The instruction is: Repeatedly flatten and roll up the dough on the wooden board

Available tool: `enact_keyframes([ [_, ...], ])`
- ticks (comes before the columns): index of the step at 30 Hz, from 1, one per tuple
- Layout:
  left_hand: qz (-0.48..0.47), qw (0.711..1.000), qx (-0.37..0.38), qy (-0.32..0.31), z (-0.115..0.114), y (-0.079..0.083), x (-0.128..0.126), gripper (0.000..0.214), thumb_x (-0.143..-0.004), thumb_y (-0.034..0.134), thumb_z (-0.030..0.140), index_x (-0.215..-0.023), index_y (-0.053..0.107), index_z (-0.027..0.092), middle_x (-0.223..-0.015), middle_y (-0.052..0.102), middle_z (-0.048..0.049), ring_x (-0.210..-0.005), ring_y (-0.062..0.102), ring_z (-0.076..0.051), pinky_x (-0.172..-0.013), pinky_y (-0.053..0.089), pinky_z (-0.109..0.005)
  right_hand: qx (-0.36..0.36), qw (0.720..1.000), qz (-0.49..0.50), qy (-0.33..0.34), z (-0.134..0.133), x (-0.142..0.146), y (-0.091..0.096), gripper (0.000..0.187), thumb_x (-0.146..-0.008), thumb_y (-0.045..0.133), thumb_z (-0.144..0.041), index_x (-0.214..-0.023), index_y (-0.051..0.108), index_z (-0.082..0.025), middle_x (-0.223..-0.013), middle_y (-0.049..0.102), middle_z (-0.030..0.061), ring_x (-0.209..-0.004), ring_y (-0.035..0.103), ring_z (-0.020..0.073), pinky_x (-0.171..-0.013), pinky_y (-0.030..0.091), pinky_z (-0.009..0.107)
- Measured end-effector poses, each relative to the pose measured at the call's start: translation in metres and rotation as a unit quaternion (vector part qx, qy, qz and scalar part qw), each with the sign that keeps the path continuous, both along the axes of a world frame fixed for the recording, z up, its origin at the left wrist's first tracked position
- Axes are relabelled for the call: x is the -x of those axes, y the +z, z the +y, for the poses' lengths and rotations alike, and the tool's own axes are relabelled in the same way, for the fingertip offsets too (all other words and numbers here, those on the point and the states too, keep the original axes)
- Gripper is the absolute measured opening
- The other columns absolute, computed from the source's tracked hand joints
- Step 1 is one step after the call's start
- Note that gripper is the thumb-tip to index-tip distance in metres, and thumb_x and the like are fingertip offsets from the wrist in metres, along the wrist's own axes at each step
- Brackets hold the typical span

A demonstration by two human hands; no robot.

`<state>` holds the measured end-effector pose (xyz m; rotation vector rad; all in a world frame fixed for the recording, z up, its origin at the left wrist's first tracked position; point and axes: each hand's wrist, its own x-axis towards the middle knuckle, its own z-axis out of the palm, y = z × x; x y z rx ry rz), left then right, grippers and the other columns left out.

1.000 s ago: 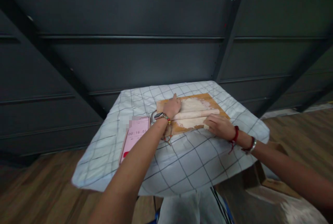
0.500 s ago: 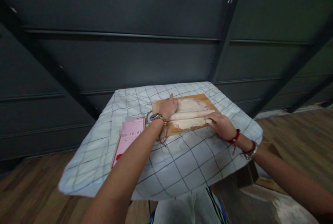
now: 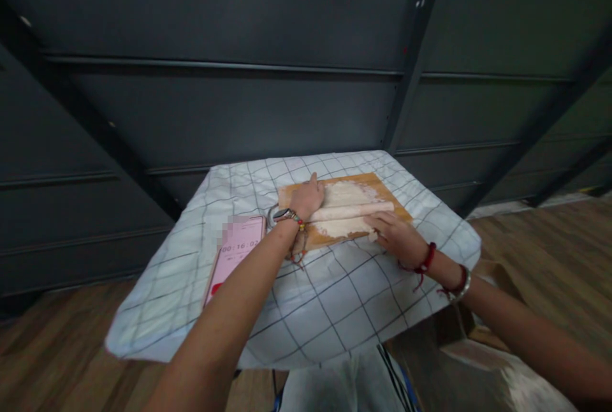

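Note:
A thin, floury sheet of pale dough (image 3: 351, 194) is spread on a wooden board (image 3: 374, 180). Across it lies a pale rolling pin (image 3: 345, 210), its right end bare. My left hand (image 3: 308, 198) covers the pin's left end, index finger pointing away and the others bent over it. Close to the near edge of the dough, my right hand (image 3: 394, 233) is closed, its fingertips against the pin and a small flap of dough showing by the thumb. The underside of both hands is hidden.
A pink-screened phone (image 3: 236, 252) with a running timer lies left of the board. White checked cloth (image 3: 329, 310) covers the small table. Behind it stands a dark panelled wall (image 3: 268, 106). An open cardboard box (image 3: 454, 329) sits on the floor at the lower right.
My right hand has slid left and slightly toward me along the dough, uncovering the rolling pin's right end. My left hand has barely moved.

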<state>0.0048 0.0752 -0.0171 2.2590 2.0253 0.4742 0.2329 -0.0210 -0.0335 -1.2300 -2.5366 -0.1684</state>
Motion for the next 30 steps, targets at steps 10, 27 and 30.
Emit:
enact_keyframes([
  [10,0.003,1.000,0.015,0.002,-0.005,0.004,0.000,0.053,-0.094,0.019,0.032,-0.139,0.031,0.008,-0.110,0.064,-0.0172,-0.100,0.062,-0.024,-0.081,0.043,-0.030,-0.099,0.991,-0.085,0.028,0.004,0.005,-0.011,0.021,-0.088,0.042,-0.012,-0.075,0.059,-0.015,-0.073,0.057,0.0065,-0.071,0.048,0.0160,-0.061,0.033,0.027],
  [27,-0.014,1.000,0.000,0.002,-0.006,0.004,-0.001,0.050,-0.094,0.022,0.031,-0.135,0.036,0.006,-0.102,0.066,-0.0176,-0.094,0.063,-0.026,-0.075,0.044,-0.031,-0.069,0.990,-0.033,0.116,-0.015,-0.042,-0.001,0.029,-0.090,0.034,-0.016,-0.082,0.061,-0.019,-0.075,0.061,0.0066,-0.069,0.054,0.0159,-0.064,0.043,0.028],
  [30,-0.016,1.000,-0.002,-0.007,-0.006,0.004,-0.001,0.050,-0.094,0.022,0.031,-0.136,0.035,0.007,-0.103,0.065,-0.0173,-0.095,0.063,-0.026,-0.074,0.045,-0.030,-0.076,0.994,0.049,0.066,-0.015,-0.053,0.022,0.025,-0.086,0.040,-0.015,-0.097,0.062,-0.020,-0.089,0.066,0.0067,-0.083,0.059,0.0176,-0.073,0.046,0.029],
])
